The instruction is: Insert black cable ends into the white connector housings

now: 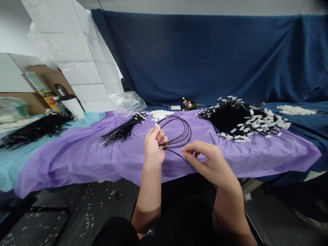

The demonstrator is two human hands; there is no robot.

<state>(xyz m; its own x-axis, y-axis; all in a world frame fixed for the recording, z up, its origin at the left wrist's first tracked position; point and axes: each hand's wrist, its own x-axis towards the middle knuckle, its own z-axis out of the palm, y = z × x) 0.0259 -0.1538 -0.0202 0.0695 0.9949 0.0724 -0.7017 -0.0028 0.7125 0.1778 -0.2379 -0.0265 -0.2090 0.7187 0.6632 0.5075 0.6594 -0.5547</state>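
My left hand (155, 145) is closed around a bundle of thin black cables (190, 131), which stands out to the right in a round loop. A small white connector (157, 126) shows at the top of its fingers. Loose cable ends (186, 160) hang from under that hand down toward my lap. Right beside these ends is my right hand (208, 160), thumb and forefinger curled into a pinch; what lies between the tips, if anything, is too small to make out.
A large heap of black cables with white connectors (230, 119) lies right on the purple cloth (84, 153). Left are a smaller cable bundle (125, 130) and white connector pieces (161, 114). White boxes (84, 68) stand behind; a white canister (73, 106) is far left.
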